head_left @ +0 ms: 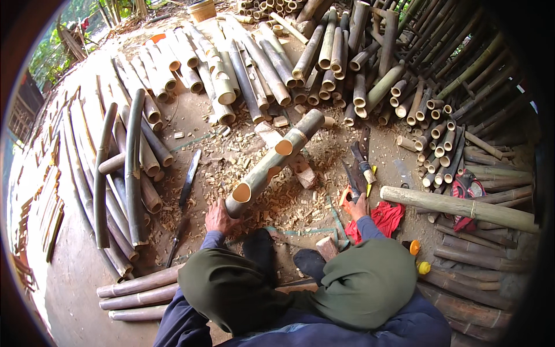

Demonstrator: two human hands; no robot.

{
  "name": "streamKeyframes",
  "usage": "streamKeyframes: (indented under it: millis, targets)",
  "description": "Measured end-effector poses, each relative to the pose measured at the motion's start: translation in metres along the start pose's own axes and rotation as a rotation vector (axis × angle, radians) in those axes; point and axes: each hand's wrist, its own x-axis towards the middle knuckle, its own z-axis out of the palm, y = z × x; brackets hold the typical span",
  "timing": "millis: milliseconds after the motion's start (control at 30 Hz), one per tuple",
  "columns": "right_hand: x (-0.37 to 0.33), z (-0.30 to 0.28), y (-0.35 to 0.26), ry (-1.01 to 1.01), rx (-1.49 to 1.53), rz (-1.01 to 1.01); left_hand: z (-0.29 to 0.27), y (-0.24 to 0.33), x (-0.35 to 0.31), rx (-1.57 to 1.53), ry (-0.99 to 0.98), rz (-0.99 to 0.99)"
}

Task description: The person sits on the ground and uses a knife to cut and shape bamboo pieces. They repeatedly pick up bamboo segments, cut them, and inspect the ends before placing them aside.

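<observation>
The left hand (220, 217) grips the near end of a notched bamboo pole (259, 172); the right hand (357, 207) meets an orange-handled tool (345, 195), its grip unclear.

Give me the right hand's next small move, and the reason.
Probably bring the orange-handled tool toward the notched bamboo: the right hand is at that tool, while the left hand rests against the bamboo's near end and could likely steady it.

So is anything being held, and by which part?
The left hand holds the notched bamboo by its near end; the right hand is at an orange handle, grip unclear.
</observation>
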Motion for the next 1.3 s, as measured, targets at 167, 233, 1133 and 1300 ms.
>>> streamKeyframes:
  millis: [167, 233, 1133, 1300]
  targets:
    - [-0.033, 0.009, -0.103, 0.094, -0.456, -0.203, -0.014, -0.014, -0.009, -0.01, 0.001, -0.099]
    - [-0.017, -0.002, -0.131, -0.026, -0.439, -0.278, -0.014, 0.004, -0.006, -0.044, -0.013, -0.078]
    - [0.1, 0.079, -0.189, -0.476, -0.514, -0.609, -0.186, -0.06, -0.159, -0.025, 0.544, -0.732]
    - [0.063, 0.068, -0.193, -0.444, -0.421, -0.597, -0.238, -0.084, -0.154, -0.165, 0.596, -0.884]
